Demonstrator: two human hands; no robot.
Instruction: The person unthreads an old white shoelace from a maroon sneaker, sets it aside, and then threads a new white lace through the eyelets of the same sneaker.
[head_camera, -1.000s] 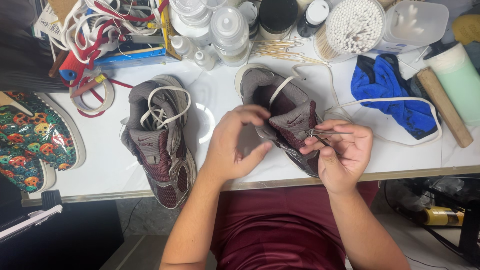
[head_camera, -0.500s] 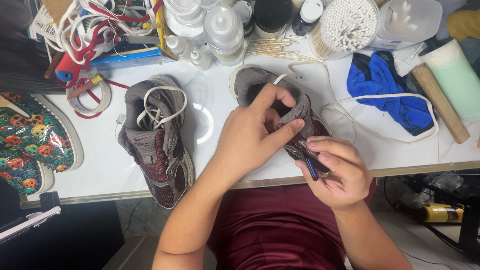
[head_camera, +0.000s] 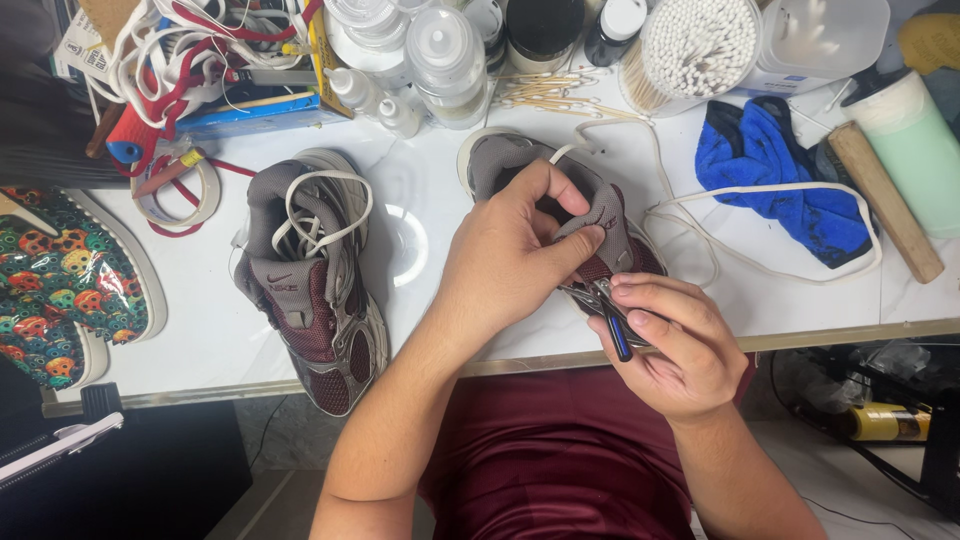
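The grey and maroon shoe (head_camera: 590, 215) is lying on the white table (head_camera: 430, 215), close to the front edge, and all other places are told from this shoe. It is held by the left hand (head_camera: 510, 260), which is closed over its tongue: the thumb is bent on top and the fingers are pressed against the grey padded part. Just in front of the shoe, at the table edge, the right hand (head_camera: 670, 345) is curled shut around small pliers with a blue handle (head_camera: 612, 325); the metal tip of the pliers is laid against the side of the shoe. Whether something is pinched in the tip cannot be told.

A white lace (head_camera: 760, 200) is spread in loops to the right of the shoe. Beyond this lace a crumpled blue cloth (head_camera: 770, 170) is seen, and further right a wooden stick (head_camera: 885, 200) beside a pale green bottle (head_camera: 915, 140). Behind the shoe some loose cotton swabs (head_camera: 545, 90) are scattered, with a round tub of swabs (head_camera: 700, 45) and clear plastic bottles (head_camera: 445, 55) near them. To the left of the shoe, well apart, the second shoe (head_camera: 315, 280) of the same colours is placed, with a lace piled inside it. Far left, a colourful patterned shoe (head_camera: 65, 285) is partly cut by the frame.
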